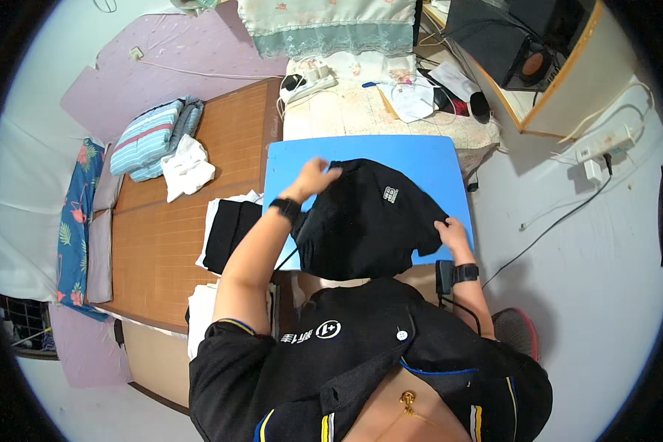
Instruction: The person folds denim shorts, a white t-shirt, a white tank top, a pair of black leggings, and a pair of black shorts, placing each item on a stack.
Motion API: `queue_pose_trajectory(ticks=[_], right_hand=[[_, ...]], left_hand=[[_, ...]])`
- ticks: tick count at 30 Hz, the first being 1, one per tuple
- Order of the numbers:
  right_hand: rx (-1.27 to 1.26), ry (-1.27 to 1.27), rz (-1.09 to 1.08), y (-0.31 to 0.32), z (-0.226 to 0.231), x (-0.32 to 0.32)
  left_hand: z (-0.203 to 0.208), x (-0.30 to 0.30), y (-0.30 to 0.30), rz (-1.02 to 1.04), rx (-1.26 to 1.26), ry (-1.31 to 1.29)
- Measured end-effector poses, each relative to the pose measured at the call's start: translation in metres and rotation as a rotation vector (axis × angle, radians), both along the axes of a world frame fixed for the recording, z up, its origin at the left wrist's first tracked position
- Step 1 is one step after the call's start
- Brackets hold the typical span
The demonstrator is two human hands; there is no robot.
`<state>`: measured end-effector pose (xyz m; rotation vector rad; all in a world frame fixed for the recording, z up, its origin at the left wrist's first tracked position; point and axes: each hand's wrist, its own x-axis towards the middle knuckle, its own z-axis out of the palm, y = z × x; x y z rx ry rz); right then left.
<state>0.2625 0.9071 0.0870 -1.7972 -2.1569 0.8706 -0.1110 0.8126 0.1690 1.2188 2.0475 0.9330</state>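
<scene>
A black shirt (361, 221) with a small white print lies spread and somewhat rumpled on a blue tabletop (302, 151). At its upper left edge, my left hand (317, 178) has its fingers closed on the cloth. My right hand (451, 233) pinches the shirt's right edge between thumb and fingers. The lower edge of the shirt reaches the near side of the table, close to my body. Black bands with devices circle both my wrists, and a cable runs from each.
Left of the table, a wooden bed (155, 250) bears folded black clothing (232, 232), a white garment (188, 168) and a striped blue quilt (149, 140). Behind the table stands a cloth-covered surface with a power strip (309, 85) and papers (412, 103). A black cable (545, 225) crosses the floor on the right.
</scene>
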Motion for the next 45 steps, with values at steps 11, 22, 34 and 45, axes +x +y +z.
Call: queue_pose_trajectory(ticks=[11, 22, 34, 45], right_hand=[[0.079, 0.242, 0.440, 0.016, 0.056, -0.130], [0.344, -0.111, 1.008, -0.002, 0.035, -0.269], [0.214, -0.325, 0.933, 0.033, 0.049, -0.240], [0.087, -0.156, 0.819, 0.011, 0.053, -0.184]], left_hand=[[-0.080, -0.007, -0.080, -0.110, -0.437, 0.245], [-0.063, -0.004, -0.105, -0.248, -0.426, 0.318], [-0.063, -0.030, -0.116, -0.305, -0.248, 0.052], [-0.053, -0.048, -0.092, -0.335, -0.291, -0.022]])
